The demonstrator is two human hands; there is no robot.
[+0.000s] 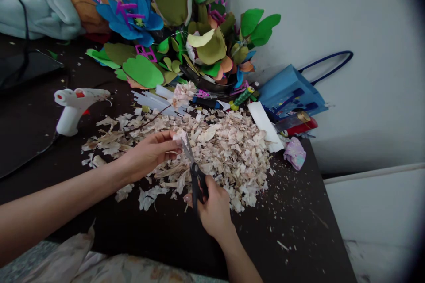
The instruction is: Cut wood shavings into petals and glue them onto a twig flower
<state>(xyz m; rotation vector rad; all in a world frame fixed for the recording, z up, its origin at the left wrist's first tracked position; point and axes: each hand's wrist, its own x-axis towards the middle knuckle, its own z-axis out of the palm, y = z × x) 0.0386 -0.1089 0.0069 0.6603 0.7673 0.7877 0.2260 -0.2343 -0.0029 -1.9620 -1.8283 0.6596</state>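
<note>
My left hand [159, 150] pinches a small pale pinkish scrap [180, 137], which looks like thin petal or paper. In my right hand [212, 208] is a pair of scissors [195, 174] with black handles, its blades pointing up and left. The blade tips meet the scrap beside my left fingertips. Below and around both hands spreads a heap of cut pale pieces [235, 146]. Longer uncut-looking strips [106, 141] lie at the heap's left side. A thin brown stem with a pale pink flower head [183, 94] rests across the back of the heap.
A white glue gun [71, 108] stands at left, its cord trailing off. Behind the heap are clear-white glue sticks [154, 101], a green thread spool [245, 95] and a large bunch of felt-like flowers [142, 70]. A blue bag [288, 90] leans at the wall; a crumpled purple piece [295, 153] lies right.
</note>
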